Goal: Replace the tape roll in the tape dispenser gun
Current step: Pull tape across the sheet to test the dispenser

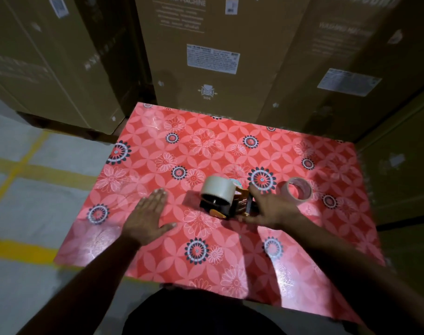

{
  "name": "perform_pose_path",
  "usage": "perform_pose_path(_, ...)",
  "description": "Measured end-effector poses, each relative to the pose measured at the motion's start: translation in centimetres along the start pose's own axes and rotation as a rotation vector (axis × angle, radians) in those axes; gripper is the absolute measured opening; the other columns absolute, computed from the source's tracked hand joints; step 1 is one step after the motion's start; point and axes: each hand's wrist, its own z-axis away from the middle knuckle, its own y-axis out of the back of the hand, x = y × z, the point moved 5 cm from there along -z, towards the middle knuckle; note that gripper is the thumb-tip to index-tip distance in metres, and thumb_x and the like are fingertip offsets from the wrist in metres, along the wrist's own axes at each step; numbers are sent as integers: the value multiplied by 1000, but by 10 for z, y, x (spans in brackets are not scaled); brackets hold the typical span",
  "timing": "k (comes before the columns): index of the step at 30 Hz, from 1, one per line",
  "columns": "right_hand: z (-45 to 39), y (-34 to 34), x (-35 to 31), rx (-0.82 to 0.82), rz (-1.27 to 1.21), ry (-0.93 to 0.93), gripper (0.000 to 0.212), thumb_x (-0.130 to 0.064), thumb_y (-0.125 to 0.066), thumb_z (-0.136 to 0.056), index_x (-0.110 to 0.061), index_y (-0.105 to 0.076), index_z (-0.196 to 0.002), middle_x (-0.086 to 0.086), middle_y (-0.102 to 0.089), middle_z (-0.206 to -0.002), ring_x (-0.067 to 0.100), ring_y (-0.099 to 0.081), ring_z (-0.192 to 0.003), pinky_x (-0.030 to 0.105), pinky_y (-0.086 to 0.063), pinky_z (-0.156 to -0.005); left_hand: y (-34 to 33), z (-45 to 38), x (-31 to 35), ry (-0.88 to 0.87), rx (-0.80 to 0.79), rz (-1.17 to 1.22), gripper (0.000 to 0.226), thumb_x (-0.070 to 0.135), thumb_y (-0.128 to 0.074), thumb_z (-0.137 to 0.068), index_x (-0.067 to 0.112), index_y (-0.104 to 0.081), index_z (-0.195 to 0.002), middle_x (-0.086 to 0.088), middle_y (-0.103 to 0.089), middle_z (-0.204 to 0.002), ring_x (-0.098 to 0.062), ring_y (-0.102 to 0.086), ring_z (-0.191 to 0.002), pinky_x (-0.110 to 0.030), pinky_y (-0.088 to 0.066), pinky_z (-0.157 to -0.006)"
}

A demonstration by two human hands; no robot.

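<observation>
beside the tape dispenser gun, which already carries a full roll, lies a near-spent roll; swap looks mostly done. left hand flat on the surface, right hand fingers apart on the gun.

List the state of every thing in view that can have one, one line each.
Tape gun: lying on the table, a roll mounted on it.
Mounted roll: thick, seated on the gun's hub.
Loose roll: thin, nearly used up, lying on the table right of the gun.
Left hand: open, fingers straight, flat over the table, holding nothing.
Right hand: at the gun's handle end; grip unclear.
Table: covered with a red flowered cloth.
</observation>
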Motion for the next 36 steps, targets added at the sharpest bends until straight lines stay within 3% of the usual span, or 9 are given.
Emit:
perform_pose_path(5,6,2,-46,69,456,85,77,-74,-45,-83,-16,-27,-132,8,-70,-84,31,-67,-66,31,-43,-52,-1,1,4,-1,17,11,108,88,-13,-84,12,11,-157,-10,14,-165,-26,13,-153,-49,-3,-125)
perform_pose_path(10,-37,45,-14,132,317,-206,72,-77,-49,-82,-19,-32,-120,-1,-58,-73,19,-59,-57,32,-53,-51,1,0,4,2,3,-1,110,90,-12,-82,11,12,-156,-11,14,-165,-27,13,-153,-47,-1,-125)
perform_pose_path(16,-39,48,0,177,230,-282,69,-75,-53,-81,-19,-33,-117,-1,-56,-71,19,-56,-56,31,-49,-49,4,-2,4,14,-12,-33,111,89,-15,-82,11,15,-155,-11,16,-164,-27,14,-152,-46,-1,-125)
perform_pose_path(21,-21,16,0,327,-307,-393,65,-79,-55,-72,-26,-36,-104,-3,-67,-89,23,-64,-73,36,-50,-65,7,-3,11,22,16,-22,110,86,-25,-83,10,13,-154,-12,12,-164,-27,10,-152,-45,1,-123)
perform_pose_path(24,-12,-6,-21,353,-991,-442,51,-62,-69,-76,-26,-44,-100,-1,-61,-69,20,-54,-51,34,-45,-53,6,-3,11,12,23,0,112,87,-23,-81,10,9,-155,-13,8,-165,-27,9,-152,-44,2,-119)
perform_pose_path(26,-7,-22,-41,209,-1555,-461,48,-56,-65,-84,-15,-50,-104,3,-51,-55,21,-41,-40,31,-41,-47,6,-4,8,16,16,6,117,92,-12,-76,9,5,-156,-13,4,-165,-27,5,-153,-45,0,-119)
perform_pose_path(28,-2,-31,-56,8,-1872,-447,48,-60,-55,-89,-12,-56,-94,3,-45,-54,19,-36,-39,26,-37,-45,7,-5,9,20,13,21,123,95,-7,-71,7,2,-156,-13,1,-166,-28,2,-153,-46,-3,-120)
perform_pose_path(30,3,-36,-60,-34,-2027,-455,49,-63,-51,-89,-16,-60,-80,1,-42,-55,15,-36,-39,24,-36,-45,7,-5,10,26,0,36,125,95,-8,-68,7,4,-156,-12,4,-165,-28,4,-153,-46,-3,-121)
perform_pose_path(36,-7,-53,-41,-38,-1951,-508,50,-64,-51,-86,-16,-52,-100,1,-39,-59,15,-34,-41,24,-33,-46,7,-8,10,67,-38,56,127,93,-15,-65,9,7,-157,-11,6,-167,-26,7,-154,-46,-2,-122)
